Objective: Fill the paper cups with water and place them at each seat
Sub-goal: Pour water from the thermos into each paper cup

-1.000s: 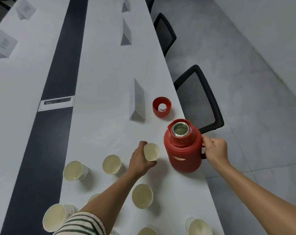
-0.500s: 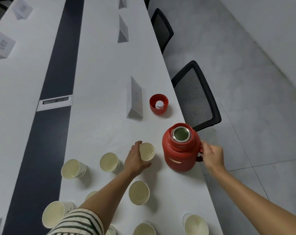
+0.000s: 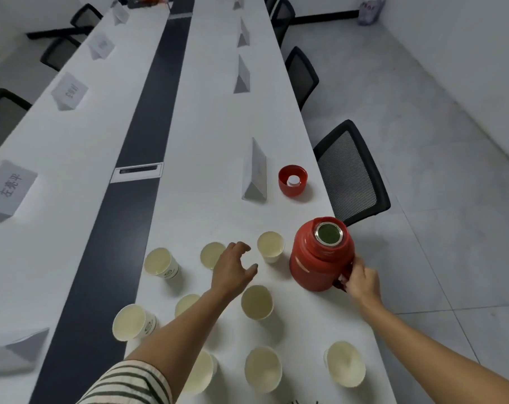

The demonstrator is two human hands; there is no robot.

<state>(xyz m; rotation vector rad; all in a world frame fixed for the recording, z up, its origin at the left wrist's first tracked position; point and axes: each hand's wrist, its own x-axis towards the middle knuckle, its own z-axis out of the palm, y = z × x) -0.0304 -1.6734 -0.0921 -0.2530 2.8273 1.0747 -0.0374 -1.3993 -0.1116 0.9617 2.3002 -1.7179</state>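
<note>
White tabletop (image 3: pixel 212 158) with a cluster of paper cups (image 3: pixel 257 301) at its near end. The left hand (image 3: pixel 232 269) hovers empty, fingers loosely spread, just beside the far cup (image 3: pixel 270 246) without touching it. The right hand (image 3: pixel 361 279) grips the handle of an upright, uncapped red flask (image 3: pixel 317 258) near the tabletop's right edge. Pouring into an unsteadied light cup could tip it or splash its neighbours. Whether any cup holds water is unclear. The left forearm covers parts of two cups, and the nearest ones are cut off
</note>
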